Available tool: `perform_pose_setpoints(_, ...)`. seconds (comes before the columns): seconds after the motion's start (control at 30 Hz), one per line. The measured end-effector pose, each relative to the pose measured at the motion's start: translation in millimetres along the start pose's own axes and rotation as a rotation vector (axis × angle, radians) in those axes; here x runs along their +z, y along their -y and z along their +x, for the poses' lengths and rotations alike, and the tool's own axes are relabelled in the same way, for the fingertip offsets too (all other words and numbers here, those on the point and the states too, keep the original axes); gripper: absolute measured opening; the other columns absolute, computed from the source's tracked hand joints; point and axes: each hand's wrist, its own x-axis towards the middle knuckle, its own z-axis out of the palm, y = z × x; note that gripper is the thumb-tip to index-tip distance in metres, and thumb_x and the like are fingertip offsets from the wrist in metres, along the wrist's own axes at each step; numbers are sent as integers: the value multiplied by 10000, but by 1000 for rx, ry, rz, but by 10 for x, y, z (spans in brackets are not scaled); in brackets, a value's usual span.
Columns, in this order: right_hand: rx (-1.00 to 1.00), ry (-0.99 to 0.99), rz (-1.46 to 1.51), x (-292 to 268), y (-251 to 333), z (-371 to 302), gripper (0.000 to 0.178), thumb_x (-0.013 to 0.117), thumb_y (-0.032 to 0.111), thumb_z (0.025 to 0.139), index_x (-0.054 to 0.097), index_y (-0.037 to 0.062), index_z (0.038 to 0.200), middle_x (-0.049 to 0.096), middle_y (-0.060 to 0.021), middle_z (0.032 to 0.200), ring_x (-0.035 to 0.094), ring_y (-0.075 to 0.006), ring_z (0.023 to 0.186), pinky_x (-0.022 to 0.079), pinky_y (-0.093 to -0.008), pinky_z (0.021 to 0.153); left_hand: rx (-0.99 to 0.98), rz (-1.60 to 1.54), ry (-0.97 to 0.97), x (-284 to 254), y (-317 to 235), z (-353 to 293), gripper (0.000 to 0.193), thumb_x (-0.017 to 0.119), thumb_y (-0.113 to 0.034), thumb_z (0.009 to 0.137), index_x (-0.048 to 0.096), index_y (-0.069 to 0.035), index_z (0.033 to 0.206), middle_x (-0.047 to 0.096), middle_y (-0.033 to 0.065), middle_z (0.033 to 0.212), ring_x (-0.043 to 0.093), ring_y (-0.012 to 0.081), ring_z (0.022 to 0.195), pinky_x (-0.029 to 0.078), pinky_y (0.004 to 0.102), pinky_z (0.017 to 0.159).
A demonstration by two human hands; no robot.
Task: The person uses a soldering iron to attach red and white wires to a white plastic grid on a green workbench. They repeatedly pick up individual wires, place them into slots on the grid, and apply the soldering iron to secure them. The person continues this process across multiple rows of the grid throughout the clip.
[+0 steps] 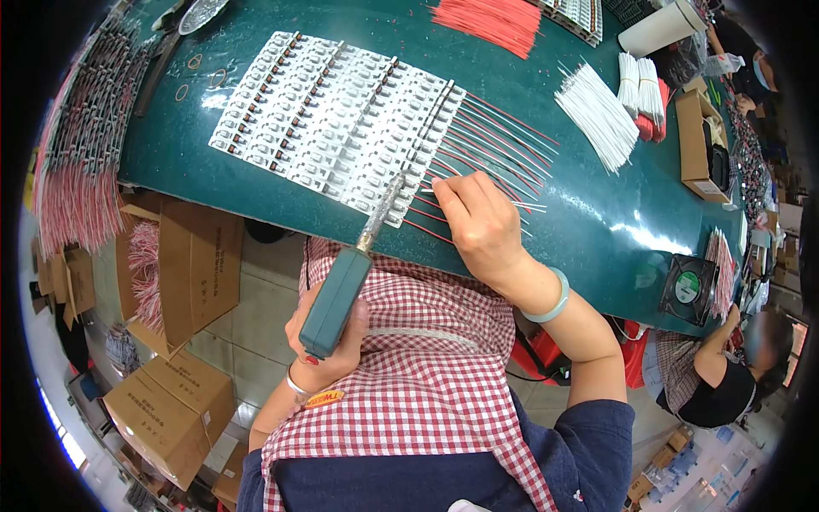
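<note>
My left hand (331, 341) is wrapped round the green handle of a soldering iron (337, 299). Its long metal tip reaches up to the right-hand part of a white circuit board panel (341, 128), at or just over the surface. Rows of small components cover the panel. Beside the tip, my right hand (485, 222) is closed in a pinch on a thin white wire, partly hidden by the fingers. Red and white wires (503, 141) stick out to the right from the panel's edge, above and below this hand.
Red wires (490, 24) and white wires (597, 119) lie farther back on the green table (589, 230). A fan (687, 288) stands at the right. Wired assemblies (85, 145) hang at the left, above cardboard boxes (205, 264). Another person (708, 375) sits at the right.
</note>
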Motion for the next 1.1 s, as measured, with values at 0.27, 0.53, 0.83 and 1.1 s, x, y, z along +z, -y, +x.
perform_pose_setpoints(0.27,74,-67,122,-76,79,-29,338,690,-45,705,697,-33,1043,620,-103,904,597,-252,786,514,-345,630,-228,-104,-41,-43,180,-212,261,749,-63,849,683,59,1070,685,160,932,688,236,729,532,305,620)
perform_pose_setpoints(0.53,118,-42,158,1,116,-40,276,707,-44,738,713,-6,1011,625,-67,843,602,-221,746,502,-334,589,-64,-62,-28,-58,88,-70,231,762,-26,824,691,55,1028,688,157,924,687,230,722,531,301,616)
perform_pose_setpoints(0.83,116,-32,130,8,157,-27,261,687,-58,734,715,-16,990,643,-75,823,598,-227,712,499,-340,572,-46,-83,48,-48,128,-116,253,767,-6,802,694,66,1033,709,191,1007,712,259,790,557,310,683)
perform_pose_setpoints(1.1,90,-25,90,-1,169,-11,297,671,-51,704,706,-16,996,640,-73,829,590,-225,716,498,-336,571,-30,-81,70,-33,71,-36,222,756,0,800,682,64,999,697,161,946,700,231,723,543,302,633)
